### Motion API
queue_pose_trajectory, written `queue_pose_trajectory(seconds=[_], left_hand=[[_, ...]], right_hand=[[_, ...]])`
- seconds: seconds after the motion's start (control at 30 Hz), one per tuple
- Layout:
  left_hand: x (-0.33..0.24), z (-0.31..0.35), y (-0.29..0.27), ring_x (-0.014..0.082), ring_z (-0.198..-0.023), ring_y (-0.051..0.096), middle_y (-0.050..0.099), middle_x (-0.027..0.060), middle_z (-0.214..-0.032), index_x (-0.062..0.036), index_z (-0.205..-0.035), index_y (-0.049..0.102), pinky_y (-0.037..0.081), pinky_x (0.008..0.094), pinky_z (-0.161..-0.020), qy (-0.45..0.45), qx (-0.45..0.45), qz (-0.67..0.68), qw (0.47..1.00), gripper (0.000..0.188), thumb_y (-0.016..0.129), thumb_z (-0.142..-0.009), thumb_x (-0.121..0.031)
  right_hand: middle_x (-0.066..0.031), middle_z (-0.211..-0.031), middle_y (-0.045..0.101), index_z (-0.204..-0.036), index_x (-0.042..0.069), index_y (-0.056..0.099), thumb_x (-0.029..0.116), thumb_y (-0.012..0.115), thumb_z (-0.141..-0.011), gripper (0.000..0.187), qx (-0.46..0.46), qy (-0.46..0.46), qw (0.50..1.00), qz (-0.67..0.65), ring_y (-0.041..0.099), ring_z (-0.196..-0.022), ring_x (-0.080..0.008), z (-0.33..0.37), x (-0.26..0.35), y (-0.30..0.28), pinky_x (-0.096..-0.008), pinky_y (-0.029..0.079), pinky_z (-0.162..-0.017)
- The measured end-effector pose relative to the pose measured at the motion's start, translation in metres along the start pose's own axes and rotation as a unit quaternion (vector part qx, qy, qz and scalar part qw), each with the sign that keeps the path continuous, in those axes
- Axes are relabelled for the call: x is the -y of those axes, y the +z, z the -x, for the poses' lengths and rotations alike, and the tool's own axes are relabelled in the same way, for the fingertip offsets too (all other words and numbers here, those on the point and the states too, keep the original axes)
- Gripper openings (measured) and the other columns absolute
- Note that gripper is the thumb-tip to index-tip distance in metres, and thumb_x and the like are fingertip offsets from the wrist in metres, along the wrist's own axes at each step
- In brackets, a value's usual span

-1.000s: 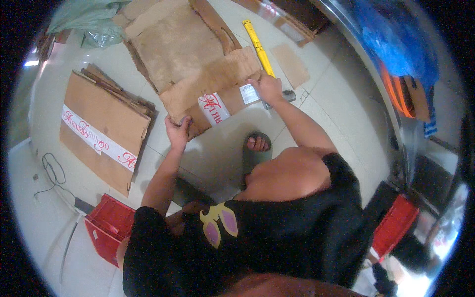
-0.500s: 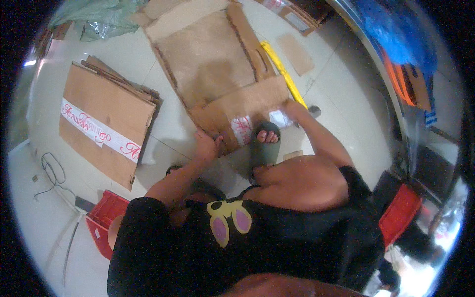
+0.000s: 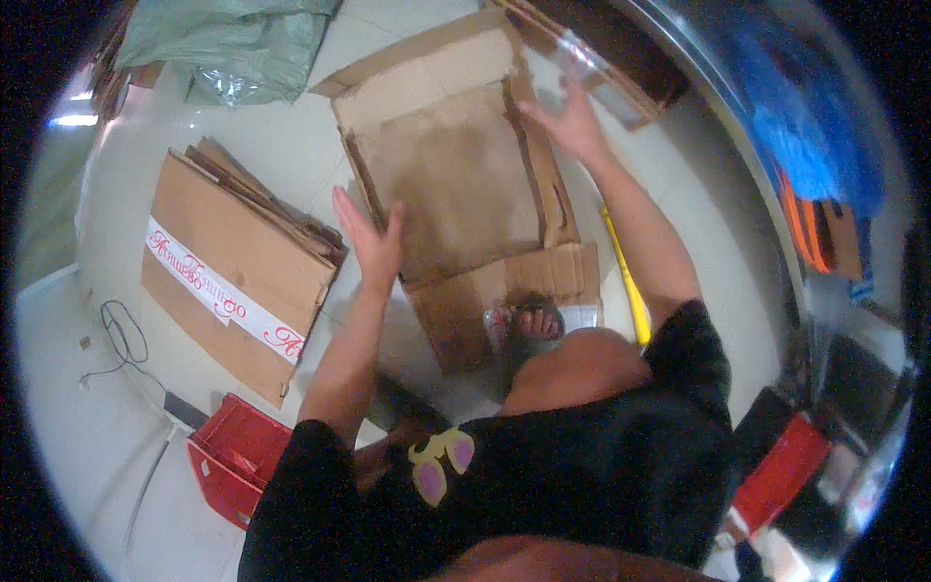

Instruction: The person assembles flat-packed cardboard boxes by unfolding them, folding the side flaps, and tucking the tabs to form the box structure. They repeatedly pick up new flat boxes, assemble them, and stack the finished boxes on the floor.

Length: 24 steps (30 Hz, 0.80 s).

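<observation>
An unfolded cardboard box (image 3: 456,184) lies open on the floor in front of me, its dark-stained inside facing up. Beside its left edge is my left hand (image 3: 373,238), thumb and fingers apart, holding nothing. My right hand (image 3: 570,124), slightly blurred, reaches out over the far right side of the box with its fingers spread and nothing in them. Whether either hand touches the cardboard, I cannot tell. My foot (image 3: 539,320) rests on the near flap (image 3: 451,320), close to a white label.
Left of the box lies a stack of flattened cartons (image 3: 233,262) with white tape. A green plastic sack (image 3: 233,48) is at the far left, a red crate (image 3: 238,456) at the near left. A yellow strip (image 3: 626,276) lies on the right, and another carton (image 3: 592,68) stands beyond.
Both hands have let go of the near flap and moved forward, the left to the box's left edge, the right to its far right side. The view has also shifted.
</observation>
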<state>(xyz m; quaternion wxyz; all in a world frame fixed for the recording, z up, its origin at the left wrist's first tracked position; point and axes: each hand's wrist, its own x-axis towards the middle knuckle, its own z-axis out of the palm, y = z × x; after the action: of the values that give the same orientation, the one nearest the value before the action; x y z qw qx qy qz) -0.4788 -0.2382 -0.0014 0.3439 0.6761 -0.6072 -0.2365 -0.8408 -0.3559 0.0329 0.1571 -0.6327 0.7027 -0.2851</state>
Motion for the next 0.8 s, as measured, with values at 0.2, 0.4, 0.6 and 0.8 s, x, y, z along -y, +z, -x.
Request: queue_pose_trajectory(seconds=[0.2,0.4,0.6,0.8], left_hand=[[0.003,-0.046,0.052,0.0442,-0.154,0.006,0.011,0.0179,-0.168,-0.0048,-0.158,0.024,0.011,0.0531,-0.123,0.051,0.327,-0.296,0.896,0.084,0.065,-0.093,-0.038],[0.019,-0.083,0.032,0.0472,-0.15,0.015,0.025,0.0223,-0.161,-0.0037,-0.15,0.035,0.019,0.0581,-0.119,0.158,0.2,-0.094,0.962,0.082,0.077,-0.083,-0.027],[-0.042,-0.241,0.021,0.0438,-0.144,0.035,0.038,0.023,-0.155,-0.0074,-0.154,0.031,0.034,0.0546,-0.114,0.236,-0.077,-0.327,0.912,0.089,0.077,-0.084,-0.035],[-0.017,-0.343,0.026,0.038,-0.105,0.069,0.071,0.0227,-0.111,-0.0034,-0.131,0.06,0.054,0.0471,-0.091,0.059,0.306,-0.367,0.876,0.062,0.068,-0.091,-0.05]], right_hand=[[-0.0248,-0.123,0.066,-0.127,-0.005,0.059,0.043,0.073,-0.086,0.064,0.072,0.104,0.988,0.091,0.063,-0.118,-0.0418,-0.15,0.015,0.058,-0.0488,0.049,-0.103],[-0.0151,-0.102,0.074,-0.112,0.002,0.069,0.02,0.066,-0.093,0.027,-0.181,0.107,0.964,-0.161,0.071,-0.093,-0.0291,-0.105,-0.024,0.05,-0.0413,0.055,-0.086],[-0.0134,-0.112,0.071,-0.119,0.001,0.065,0.019,0.066,-0.097,0.028,-0.051,0.115,0.942,-0.311,0.066,-0.103,-0.0211,-0.067,-0.045,0.037,-0.035,0.051,-0.092],[-0.0134,-0.121,0.069,-0.12,0.004,0.066,0.02,0.063,-0.098,0.027,-0.073,0.015,0.95,-0.304,0.063,-0.114,-0.0266,-0.052,-0.035,0.034,-0.0349,0.047,-0.102]])
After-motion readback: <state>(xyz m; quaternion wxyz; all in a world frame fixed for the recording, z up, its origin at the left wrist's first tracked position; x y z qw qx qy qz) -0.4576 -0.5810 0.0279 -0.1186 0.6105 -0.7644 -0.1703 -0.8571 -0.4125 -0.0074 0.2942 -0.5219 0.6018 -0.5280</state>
